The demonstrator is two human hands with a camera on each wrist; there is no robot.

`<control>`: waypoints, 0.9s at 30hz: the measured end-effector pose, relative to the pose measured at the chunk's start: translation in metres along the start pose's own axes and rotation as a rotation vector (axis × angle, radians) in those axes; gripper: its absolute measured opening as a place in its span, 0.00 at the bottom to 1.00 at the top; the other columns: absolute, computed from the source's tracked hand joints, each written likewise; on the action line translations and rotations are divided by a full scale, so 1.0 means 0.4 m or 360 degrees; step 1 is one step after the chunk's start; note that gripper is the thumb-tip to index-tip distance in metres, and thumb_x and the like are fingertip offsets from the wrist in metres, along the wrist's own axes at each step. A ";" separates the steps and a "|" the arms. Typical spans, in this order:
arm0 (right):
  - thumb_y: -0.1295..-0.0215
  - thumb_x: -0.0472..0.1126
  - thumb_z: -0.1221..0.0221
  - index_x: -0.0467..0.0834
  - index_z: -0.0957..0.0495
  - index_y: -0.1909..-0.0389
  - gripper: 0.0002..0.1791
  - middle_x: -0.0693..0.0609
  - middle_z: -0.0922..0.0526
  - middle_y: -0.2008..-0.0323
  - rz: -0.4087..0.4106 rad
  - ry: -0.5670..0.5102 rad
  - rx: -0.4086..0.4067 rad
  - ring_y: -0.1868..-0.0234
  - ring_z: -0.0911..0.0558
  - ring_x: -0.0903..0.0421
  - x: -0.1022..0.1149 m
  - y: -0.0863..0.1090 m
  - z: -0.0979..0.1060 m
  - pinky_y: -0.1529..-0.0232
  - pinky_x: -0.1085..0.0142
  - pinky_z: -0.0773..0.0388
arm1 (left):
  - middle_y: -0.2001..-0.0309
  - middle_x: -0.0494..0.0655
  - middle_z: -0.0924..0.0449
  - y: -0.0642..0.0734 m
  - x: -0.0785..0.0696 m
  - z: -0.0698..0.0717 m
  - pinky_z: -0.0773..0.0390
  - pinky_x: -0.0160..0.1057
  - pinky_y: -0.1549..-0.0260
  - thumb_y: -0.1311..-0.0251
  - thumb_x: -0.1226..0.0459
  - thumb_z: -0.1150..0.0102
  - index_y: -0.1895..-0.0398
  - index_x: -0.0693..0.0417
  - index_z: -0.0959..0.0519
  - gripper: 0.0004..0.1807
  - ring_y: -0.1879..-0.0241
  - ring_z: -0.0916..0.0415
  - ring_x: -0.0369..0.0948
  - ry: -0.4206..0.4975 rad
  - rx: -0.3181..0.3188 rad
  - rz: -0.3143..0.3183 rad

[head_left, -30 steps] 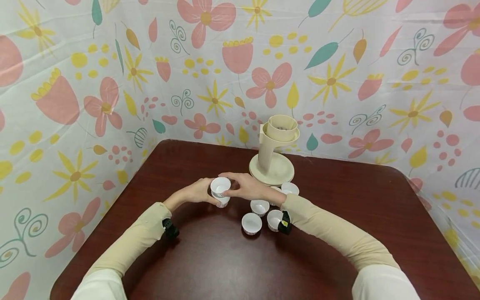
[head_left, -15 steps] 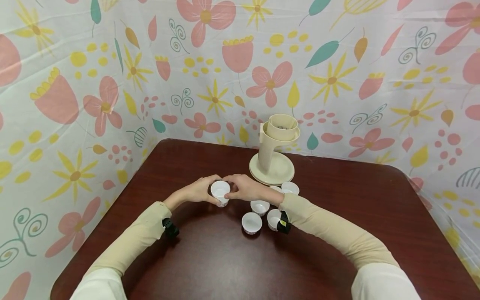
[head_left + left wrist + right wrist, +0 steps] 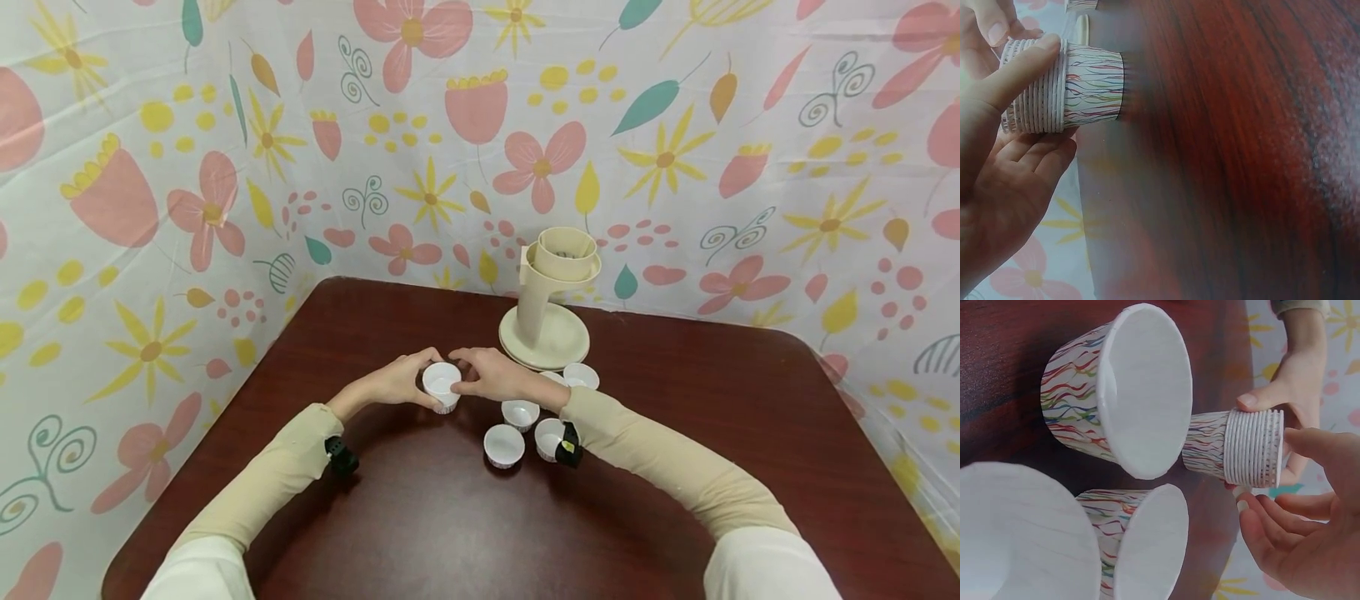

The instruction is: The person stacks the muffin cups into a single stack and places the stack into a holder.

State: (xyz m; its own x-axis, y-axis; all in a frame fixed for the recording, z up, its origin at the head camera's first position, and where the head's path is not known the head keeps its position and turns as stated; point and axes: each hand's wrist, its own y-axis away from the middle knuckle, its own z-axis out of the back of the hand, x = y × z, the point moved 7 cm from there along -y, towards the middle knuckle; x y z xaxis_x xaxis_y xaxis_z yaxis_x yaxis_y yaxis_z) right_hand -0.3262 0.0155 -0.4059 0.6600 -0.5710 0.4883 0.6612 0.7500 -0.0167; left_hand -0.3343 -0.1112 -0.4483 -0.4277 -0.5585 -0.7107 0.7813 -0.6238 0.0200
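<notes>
Cups sit one inside another in a tall stack (image 3: 444,390), upright on the left half of the brown table (image 3: 420,517). The stack is well in from the left and back edges. I can't tell if its bottom touches the wood.

The left hand (image 3: 396,382) grips the stack, its thumb on one side and its fingers bent round the other. The right hand (image 3: 495,375) is at the top end, its thumb and fingers spread apart on both sides of the rims. I can't tell if they squeeze.

Five loose cups (image 3: 504,447) stand to the right, with a strip of wood between the nearest ones and the stack. The dark band (image 3: 569,444) on the right wrist hides part of one.

Behind them is a cream stand (image 3: 532,312), near the back edge, where the flowery cloth (image 3: 660,208) hangs. A wide stretch of wood runs from the stack toward the person.
</notes>
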 end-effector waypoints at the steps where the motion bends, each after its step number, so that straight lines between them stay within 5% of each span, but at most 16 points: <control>1: 0.36 0.43 0.38 0.32 0.31 0.38 0.29 0.41 0.17 0.53 -0.0008 -0.0007 -0.0014 0.60 0.16 0.55 -0.001 0.002 0.002 0.56 0.66 0.22 | 0.55 0.47 0.16 0.001 0.001 -0.001 0.25 0.38 0.55 0.55 0.59 0.23 0.49 0.52 0.32 0.32 0.57 0.22 0.37 0.0000 0.0003 0.0005; 14: 0.35 0.35 0.43 0.37 0.24 0.48 0.15 0.39 0.16 0.56 -0.0074 -0.0252 -0.0408 0.56 0.16 0.48 -0.036 0.035 0.045 0.53 0.57 0.21 | 0.56 0.48 0.16 0.004 -0.004 -0.001 0.25 0.39 0.54 0.56 0.59 0.23 0.50 0.53 0.31 0.32 0.57 0.21 0.38 0.0015 -0.0028 0.0020; 27: 0.34 0.35 0.44 0.39 0.20 0.55 0.09 0.40 0.15 0.55 -0.0103 -0.0327 -0.0316 0.55 0.15 0.50 -0.051 0.072 0.042 0.52 0.58 0.21 | 0.54 0.47 0.16 0.003 -0.005 0.000 0.26 0.40 0.53 0.55 0.60 0.23 0.49 0.52 0.32 0.32 0.55 0.22 0.38 0.0020 -0.0021 0.0021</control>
State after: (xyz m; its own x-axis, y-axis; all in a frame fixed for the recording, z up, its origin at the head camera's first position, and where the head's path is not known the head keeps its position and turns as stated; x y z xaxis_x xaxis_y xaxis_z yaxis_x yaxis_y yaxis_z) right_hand -0.3267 0.0545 -0.4016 0.5415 -0.5208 0.6600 0.7699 0.6225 -0.1404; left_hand -0.3324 -0.1109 -0.4467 -0.4117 -0.5598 -0.7191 0.7927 -0.6092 0.0205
